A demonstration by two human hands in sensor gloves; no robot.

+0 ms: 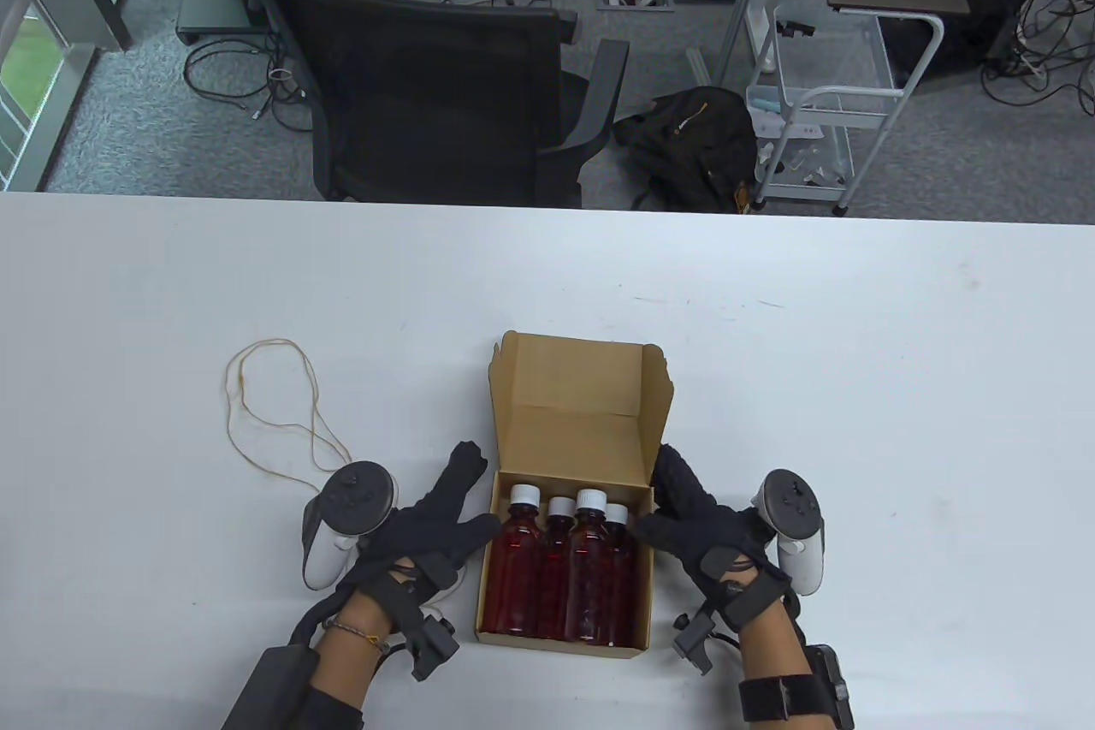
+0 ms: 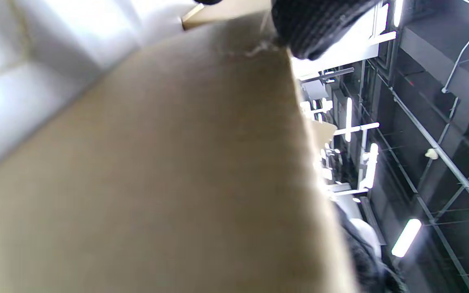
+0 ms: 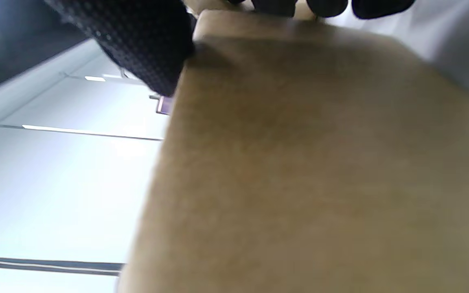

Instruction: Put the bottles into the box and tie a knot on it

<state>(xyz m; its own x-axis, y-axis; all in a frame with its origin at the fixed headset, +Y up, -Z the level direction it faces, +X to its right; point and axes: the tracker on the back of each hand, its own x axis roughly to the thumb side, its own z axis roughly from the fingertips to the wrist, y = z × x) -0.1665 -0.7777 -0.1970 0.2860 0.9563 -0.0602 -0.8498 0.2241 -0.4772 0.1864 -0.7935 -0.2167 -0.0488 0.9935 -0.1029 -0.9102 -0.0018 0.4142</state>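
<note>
An open cardboard box stands near the table's front edge with its lid tipped back. Several bottles of red liquid with white caps lie side by side inside it. My left hand lies against the box's left wall, fingers straight and thumb at the rim. My right hand mirrors it on the right wall. The left wrist view shows the box wall close up, with the thumb at its edge. The right wrist view shows the other wall, a thumb at the rim and fingertips beyond. A thin tan string lies looped on the left.
The white table stretches wide on both sides of the box. A black office chair stands behind its far edge. A black bag and a white cart stand on the floor beyond.
</note>
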